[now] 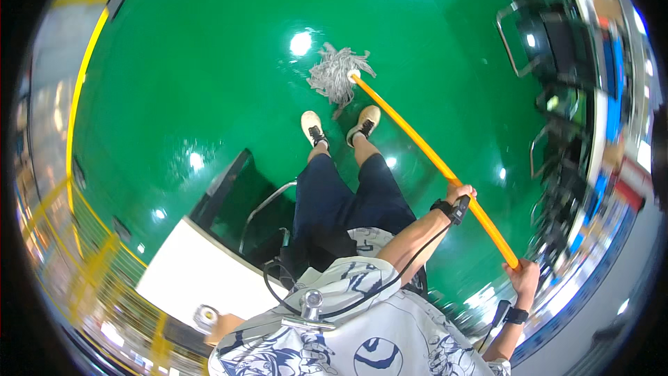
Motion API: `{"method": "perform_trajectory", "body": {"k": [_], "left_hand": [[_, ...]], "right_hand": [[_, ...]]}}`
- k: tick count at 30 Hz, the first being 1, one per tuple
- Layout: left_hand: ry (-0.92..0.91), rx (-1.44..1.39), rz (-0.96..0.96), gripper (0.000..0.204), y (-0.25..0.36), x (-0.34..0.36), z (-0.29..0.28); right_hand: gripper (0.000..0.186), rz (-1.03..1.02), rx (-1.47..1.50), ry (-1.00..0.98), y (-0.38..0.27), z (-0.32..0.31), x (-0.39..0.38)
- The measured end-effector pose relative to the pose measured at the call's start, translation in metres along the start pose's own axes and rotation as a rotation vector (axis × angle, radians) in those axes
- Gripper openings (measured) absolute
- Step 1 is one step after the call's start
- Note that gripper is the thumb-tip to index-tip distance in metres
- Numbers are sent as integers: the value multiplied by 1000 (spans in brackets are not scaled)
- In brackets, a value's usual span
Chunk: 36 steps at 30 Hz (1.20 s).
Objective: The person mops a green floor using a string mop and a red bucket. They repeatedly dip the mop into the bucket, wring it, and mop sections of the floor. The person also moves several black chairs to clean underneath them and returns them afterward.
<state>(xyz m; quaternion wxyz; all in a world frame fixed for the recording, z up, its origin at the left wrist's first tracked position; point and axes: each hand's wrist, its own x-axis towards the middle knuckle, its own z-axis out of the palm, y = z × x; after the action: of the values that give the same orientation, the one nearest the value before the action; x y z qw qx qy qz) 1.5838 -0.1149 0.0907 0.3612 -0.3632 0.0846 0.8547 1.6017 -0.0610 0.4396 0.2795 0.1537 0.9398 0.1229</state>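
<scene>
A mop with a long orange handle [417,141] slants from my right side to the floor ahead of my feet. Its grey string head [335,73] lies spread on the green floor, joined to the handle by a white socket. My left hand [460,193] reaches across my body and is wrapped round the upper part of the handle. At the handle's top end, my right hand [523,277] grips it, lower in the view and farther right. Both wrists wear black bands with small devices; a cable runs from the left one.
Close on my left stands a white table [202,271] with a tape roll [205,317] on it. A chair with a metal frame [261,209] is beside it. Yellow fencing [94,275] borders the left; black chairs [567,49] line workbenches on the right. Lamps reflect off the floor.
</scene>
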Motion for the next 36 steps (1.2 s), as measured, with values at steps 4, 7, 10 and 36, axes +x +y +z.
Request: {"method": "perform_trajectory", "body": {"k": [4,7,10,36], "left_hand": [[-429,-125,466,11,191,23,8],[-381,-243,551,11,354,8,-27],[-42,10,761,19,470,-65,-114],[572,59,238,8,-154,80,-85]], "right_hand": [[36,-450,-174,61,-132,-88,97],[33,-674,-93,162,-249,-133,141],[32,-942,-208,284,-361,-106,132],[19,-505,290,-406,202,121,95]]}}
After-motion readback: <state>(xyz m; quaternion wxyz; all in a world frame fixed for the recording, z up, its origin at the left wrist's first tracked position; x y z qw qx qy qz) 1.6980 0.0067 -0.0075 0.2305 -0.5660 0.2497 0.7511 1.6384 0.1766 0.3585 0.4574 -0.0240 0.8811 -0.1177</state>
